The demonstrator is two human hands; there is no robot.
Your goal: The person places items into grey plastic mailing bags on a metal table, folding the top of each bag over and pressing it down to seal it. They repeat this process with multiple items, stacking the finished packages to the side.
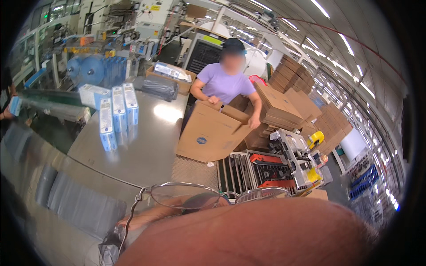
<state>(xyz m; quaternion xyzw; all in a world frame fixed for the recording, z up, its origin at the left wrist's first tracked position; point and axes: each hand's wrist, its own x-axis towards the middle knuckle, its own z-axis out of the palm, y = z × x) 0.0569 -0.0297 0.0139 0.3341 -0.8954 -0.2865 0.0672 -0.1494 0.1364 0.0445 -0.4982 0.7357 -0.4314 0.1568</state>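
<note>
A forearm reaches leftward behind the wire-rimmed glasses (184,207) at the bottom. It appears to be my right arm, and its hand (129,221) is beside crumpled grey plastic film (108,249). The fingers are too small and partly hidden to show whether they grip it. My left hand is out of sight. Close to that hand lies a row of grey plastic-wrapped packs (82,205). Several white-and-blue cartons (119,108) stand on the metal table (133,159); one (94,95) leans tilted at the back.
Across the table, a person in a lilac shirt (226,84) holds an open cardboard box (211,133) tilted. A roller conveyor with a taping machine (270,170) sits to the right. Flat cardboard stacks (279,106) rise behind. Another person's hand (8,113) shows at far left.
</note>
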